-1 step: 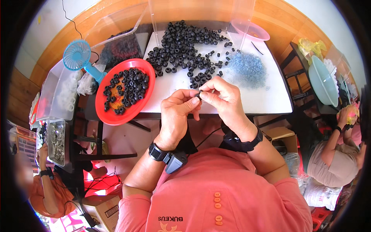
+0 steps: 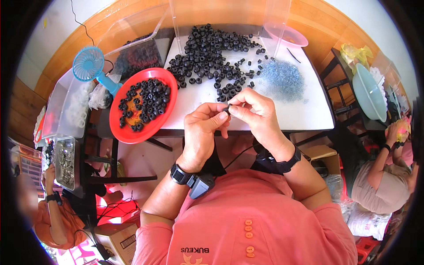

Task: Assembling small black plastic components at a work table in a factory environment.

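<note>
At the table's near edge, my left hand (image 2: 201, 128) and my right hand (image 2: 256, 112) meet with fingertips pinched together. Between them is a small black ring-shaped part (image 2: 227, 109), gripped from both sides and mostly covered by fingers. Just beyond my fingers spreads a large heap of black ring-shaped parts (image 2: 205, 48) on the white tabletop. To the right of the heap lies a pile of tiny clear bluish pieces (image 2: 282, 77), too small to name. A red bowl (image 2: 115, 126) left of my hands holds more of the black parts.
A blue fan (image 2: 88, 64) stands at the far left, near clear plastic bins (image 2: 70, 110). A pink bowl (image 2: 293, 35) sits at the back right. Another person (image 2: 382, 176) works at right beside a pale blue basin (image 2: 369, 92); a second person (image 2: 57, 221) is at left.
</note>
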Tool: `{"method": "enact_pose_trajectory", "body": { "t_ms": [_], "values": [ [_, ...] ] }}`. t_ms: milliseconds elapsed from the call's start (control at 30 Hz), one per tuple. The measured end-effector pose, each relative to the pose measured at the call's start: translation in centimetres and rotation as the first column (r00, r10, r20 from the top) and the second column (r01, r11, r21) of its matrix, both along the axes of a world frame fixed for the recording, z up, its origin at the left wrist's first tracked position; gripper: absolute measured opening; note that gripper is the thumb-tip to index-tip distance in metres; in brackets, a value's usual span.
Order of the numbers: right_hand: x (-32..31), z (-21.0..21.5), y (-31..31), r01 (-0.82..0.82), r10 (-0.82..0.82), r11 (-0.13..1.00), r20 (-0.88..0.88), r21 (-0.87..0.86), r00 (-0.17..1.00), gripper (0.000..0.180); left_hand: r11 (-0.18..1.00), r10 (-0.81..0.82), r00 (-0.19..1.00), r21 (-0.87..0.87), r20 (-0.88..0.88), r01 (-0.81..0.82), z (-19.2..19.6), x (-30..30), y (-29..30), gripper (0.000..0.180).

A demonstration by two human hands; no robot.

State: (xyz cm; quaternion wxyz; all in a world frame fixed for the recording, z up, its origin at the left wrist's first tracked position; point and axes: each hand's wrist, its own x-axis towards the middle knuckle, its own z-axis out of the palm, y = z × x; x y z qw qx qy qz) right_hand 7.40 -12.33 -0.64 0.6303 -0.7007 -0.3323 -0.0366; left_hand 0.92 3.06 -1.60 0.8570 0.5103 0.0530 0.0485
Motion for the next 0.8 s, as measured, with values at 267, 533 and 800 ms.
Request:
{"method": "enact_pose_trajectory", "body": {
  "t_ms": [267, 533, 800],
  "values": [
    [-0.5, 0.4, -0.6, -0.012, 0.013, 1.0, 0.048, -0.023, 0.999, 0.005, 0.997, 0.006, 0.999, 0.082, 0.034, -0.009, -0.2, -0.1, -0.3, 0.015],
    [-0.1, 1.2, -1.2, 0.084, -0.033, 0.972, 0.227, -0.22, 0.973, 0.006, 0.979, 0.038, 0.998, 0.199, 0.05, -0.047, -0.2, -0.2, -1.0, 0.013],
    [-0.3, 0.8, -1.2, 0.236, -0.089, 0.899, 0.373, -0.369, 0.924, 0.005, 0.883, 0.081, 0.991, 0.454, 0.103, -0.119, -0.4, -0.6, -1.8, 0.013]
  ]
}}
